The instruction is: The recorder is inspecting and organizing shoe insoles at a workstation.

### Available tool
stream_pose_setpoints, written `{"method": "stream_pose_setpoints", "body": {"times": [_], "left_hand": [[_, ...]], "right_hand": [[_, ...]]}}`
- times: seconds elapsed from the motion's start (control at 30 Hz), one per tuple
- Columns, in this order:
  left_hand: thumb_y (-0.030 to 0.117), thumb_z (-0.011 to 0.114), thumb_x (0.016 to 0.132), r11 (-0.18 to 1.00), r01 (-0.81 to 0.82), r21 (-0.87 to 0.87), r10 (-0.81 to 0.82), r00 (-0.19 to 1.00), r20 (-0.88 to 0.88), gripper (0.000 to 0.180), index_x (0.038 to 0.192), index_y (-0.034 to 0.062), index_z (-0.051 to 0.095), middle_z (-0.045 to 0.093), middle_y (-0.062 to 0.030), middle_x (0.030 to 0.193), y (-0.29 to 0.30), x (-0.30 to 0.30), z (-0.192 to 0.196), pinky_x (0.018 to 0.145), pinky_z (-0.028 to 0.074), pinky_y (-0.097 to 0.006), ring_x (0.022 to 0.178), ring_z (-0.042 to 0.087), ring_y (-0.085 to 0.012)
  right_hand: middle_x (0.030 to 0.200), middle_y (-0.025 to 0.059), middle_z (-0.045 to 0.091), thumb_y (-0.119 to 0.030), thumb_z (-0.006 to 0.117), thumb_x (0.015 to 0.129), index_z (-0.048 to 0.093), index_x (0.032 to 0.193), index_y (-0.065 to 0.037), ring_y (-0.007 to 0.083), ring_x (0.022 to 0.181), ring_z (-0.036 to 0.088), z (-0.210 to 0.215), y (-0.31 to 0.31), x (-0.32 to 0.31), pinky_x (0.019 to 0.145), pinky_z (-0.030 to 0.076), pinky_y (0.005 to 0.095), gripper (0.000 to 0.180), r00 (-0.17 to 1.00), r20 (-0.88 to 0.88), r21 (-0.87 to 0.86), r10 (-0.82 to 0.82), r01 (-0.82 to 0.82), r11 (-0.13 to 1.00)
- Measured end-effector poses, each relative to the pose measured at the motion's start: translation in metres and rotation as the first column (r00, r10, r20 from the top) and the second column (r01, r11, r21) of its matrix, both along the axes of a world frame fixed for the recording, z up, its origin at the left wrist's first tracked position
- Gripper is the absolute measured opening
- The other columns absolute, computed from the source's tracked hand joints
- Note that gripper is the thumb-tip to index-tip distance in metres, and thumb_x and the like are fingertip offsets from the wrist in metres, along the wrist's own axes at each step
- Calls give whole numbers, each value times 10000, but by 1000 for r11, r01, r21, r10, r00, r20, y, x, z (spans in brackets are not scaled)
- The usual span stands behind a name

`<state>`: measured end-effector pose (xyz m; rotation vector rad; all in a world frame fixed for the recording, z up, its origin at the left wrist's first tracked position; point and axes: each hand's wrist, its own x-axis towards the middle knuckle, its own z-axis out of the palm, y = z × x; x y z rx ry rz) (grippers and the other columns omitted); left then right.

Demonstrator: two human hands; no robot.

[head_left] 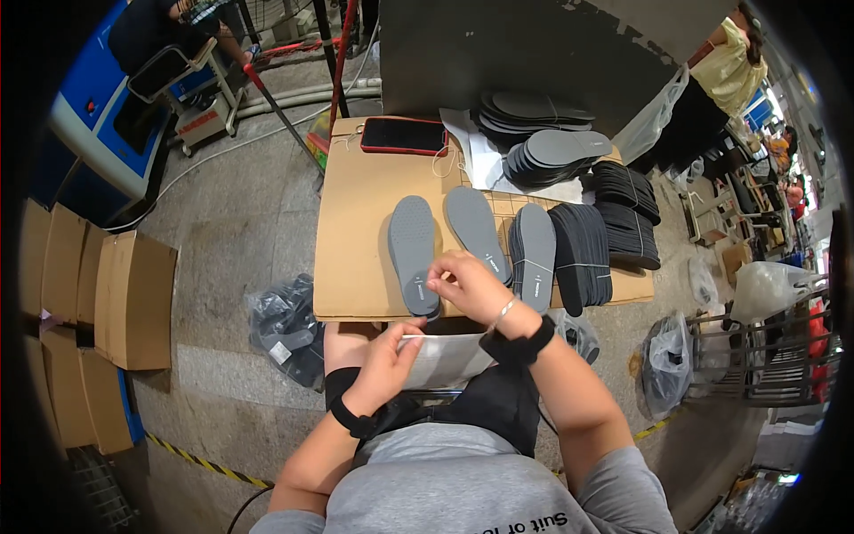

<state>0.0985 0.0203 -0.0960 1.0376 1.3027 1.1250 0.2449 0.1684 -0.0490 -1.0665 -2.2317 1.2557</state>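
Note:
Near the table's front edge, my left hand [384, 367] pinches the corner of a white sheet [445, 358] lying over my lap; whether it is paper or plastic I cannot tell. My right hand [469, 285] hovers above the cardboard-covered table with its fingers curled into a pinch, and anything in them is too small to make out. Just left of it lies a single grey insole [411, 240] with a dotted surface. Another grey insole [471, 227] lies beyond the right hand. To its right stands a tied bundle of insoles [534, 249].
More tied insole bundles [583, 254] fill the table's right side, with insole stacks [556, 153] behind. A red-edged phone [405, 135] lies at the back left. Plastic bags [289, 329] sit on the floor, and cardboard boxes [133, 298] stand at left. Other people are farther off.

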Motion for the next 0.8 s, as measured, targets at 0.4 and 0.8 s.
{"method": "stream_pose_setpoints", "body": {"times": [0.4, 0.8], "left_hand": [[63, 542, 877, 983, 146, 111, -107, 949, -297, 97, 938, -6, 512, 487, -202, 1288, -2, 4, 15, 752, 479, -292, 1093, 544, -220], [55, 540, 865, 984, 140, 108, -101, 948, -302, 81, 915, -5, 519, 501, -226, 1256, 2, 3, 15, 939, 400, -359, 1174, 490, -348]], "right_hand": [[860, 175, 581, -169, 646, 721, 644, 742, -40, 343, 880, 530, -19, 27, -34, 794, 432, 389, 131, 899, 290, 77, 329, -364, 928], [879, 150, 552, -131, 696, 695, 612, 799, -38, 326, 897, 516, -22, 14, -34, 783, 430, 383, 163, 930, 265, 214, 255, -314, 925]]}}
